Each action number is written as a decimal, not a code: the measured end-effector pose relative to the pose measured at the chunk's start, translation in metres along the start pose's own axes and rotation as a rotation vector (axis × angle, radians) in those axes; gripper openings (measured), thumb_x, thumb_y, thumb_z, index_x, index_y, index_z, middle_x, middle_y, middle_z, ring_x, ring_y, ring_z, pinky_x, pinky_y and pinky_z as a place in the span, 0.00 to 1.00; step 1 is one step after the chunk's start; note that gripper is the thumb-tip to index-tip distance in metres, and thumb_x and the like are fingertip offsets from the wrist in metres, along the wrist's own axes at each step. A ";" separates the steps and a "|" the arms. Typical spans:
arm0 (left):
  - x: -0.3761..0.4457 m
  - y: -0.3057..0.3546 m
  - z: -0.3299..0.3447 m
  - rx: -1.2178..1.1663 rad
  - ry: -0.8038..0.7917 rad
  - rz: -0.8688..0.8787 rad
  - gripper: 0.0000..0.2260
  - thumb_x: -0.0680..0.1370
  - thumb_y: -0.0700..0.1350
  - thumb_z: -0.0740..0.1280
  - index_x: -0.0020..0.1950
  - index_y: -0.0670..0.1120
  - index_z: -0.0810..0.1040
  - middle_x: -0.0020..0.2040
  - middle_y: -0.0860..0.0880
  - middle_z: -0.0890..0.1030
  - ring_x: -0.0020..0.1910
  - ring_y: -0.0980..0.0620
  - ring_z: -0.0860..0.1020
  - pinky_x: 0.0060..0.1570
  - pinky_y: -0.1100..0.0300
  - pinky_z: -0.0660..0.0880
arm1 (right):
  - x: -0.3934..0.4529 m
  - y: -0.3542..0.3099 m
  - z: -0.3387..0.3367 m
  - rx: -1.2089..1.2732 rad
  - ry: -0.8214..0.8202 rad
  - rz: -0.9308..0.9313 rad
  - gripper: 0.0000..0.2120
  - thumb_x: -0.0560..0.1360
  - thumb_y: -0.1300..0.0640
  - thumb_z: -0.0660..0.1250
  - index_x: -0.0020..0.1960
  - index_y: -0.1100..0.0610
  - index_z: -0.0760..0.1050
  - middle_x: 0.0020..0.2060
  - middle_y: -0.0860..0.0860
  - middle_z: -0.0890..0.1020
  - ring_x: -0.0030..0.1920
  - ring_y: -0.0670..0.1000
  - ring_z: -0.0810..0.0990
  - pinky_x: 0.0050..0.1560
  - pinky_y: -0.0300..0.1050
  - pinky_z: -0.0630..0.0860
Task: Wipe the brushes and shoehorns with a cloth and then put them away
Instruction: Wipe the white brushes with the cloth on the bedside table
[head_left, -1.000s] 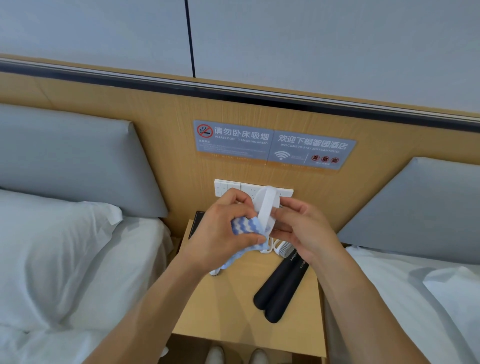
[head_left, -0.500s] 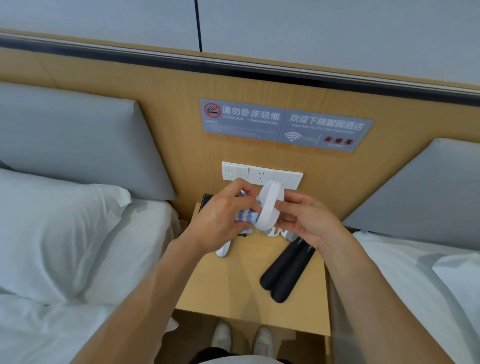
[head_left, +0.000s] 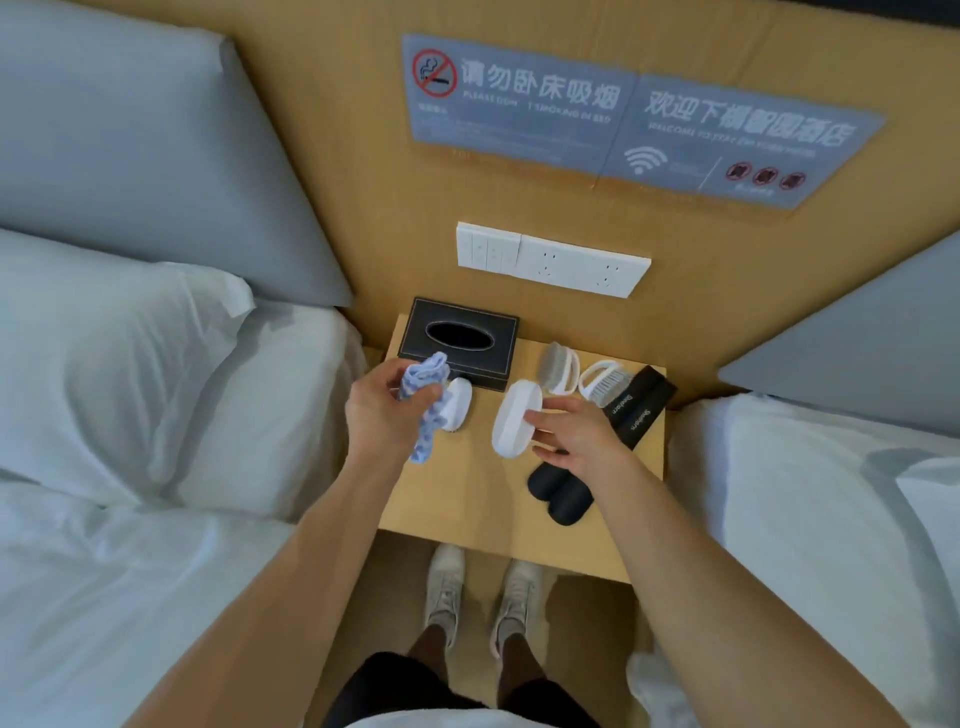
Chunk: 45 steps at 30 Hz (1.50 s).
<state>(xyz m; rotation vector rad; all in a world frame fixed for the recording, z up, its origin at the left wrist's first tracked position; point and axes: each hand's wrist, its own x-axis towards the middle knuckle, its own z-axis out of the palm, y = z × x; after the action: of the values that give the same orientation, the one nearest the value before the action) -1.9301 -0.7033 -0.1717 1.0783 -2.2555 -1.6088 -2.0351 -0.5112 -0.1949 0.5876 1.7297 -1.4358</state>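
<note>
My left hand (head_left: 384, 415) grips a crumpled blue-and-white cloth (head_left: 423, 387) above the left side of the wooden nightstand (head_left: 467, 499). In my right hand (head_left: 576, 434), pinched between thumb and fingers, a white oval brush (head_left: 511, 426) stands on edge just over the tabletop. Another white brush (head_left: 458, 410) lies under the cloth, next to the tissue box. Two more white brushes (head_left: 558, 366) (head_left: 602, 382) lie at the back. Beneath my right hand, partly hidden, two black shoehorns (head_left: 636, 413) lie side by side.
A black tissue box (head_left: 460, 338) sits at the nightstand's back left. White beds flank it on both sides, with a pillow (head_left: 104, 338) on the left. A switch and socket panel (head_left: 550, 260) is on the wooden headboard. My shoes (head_left: 478, 587) show below the front edge.
My hands have come apart and dropped toward the tabletop. The cloth has left the brush and moved left with my left hand. The view has tilted downward.
</note>
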 end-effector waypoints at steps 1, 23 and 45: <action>0.000 -0.009 0.003 -0.010 -0.004 -0.016 0.14 0.76 0.47 0.72 0.40 0.68 0.79 0.37 0.63 0.82 0.40 0.54 0.84 0.39 0.59 0.83 | 0.011 0.008 0.003 -0.010 0.017 0.025 0.16 0.75 0.65 0.73 0.61 0.59 0.75 0.57 0.58 0.82 0.53 0.55 0.82 0.54 0.51 0.80; 0.030 -0.117 0.050 -0.008 -0.079 -0.105 0.06 0.77 0.44 0.70 0.51 0.53 0.76 0.43 0.58 0.83 0.42 0.62 0.82 0.35 0.69 0.78 | 0.204 0.081 0.044 -0.350 0.227 -0.072 0.12 0.72 0.60 0.77 0.55 0.60 0.82 0.54 0.57 0.85 0.52 0.57 0.85 0.56 0.55 0.82; 0.041 -0.100 0.078 -0.051 -0.092 -0.121 0.05 0.78 0.44 0.70 0.53 0.47 0.78 0.45 0.51 0.84 0.44 0.55 0.84 0.43 0.51 0.83 | 0.234 0.010 -0.069 -0.857 0.722 -0.060 0.35 0.75 0.42 0.70 0.74 0.54 0.59 0.68 0.61 0.65 0.61 0.65 0.74 0.48 0.54 0.73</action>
<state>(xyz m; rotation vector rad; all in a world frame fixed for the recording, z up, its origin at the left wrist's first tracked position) -1.9544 -0.6863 -0.3010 1.1715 -2.2309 -1.7875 -2.1813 -0.4737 -0.3864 0.5918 2.6866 -0.3794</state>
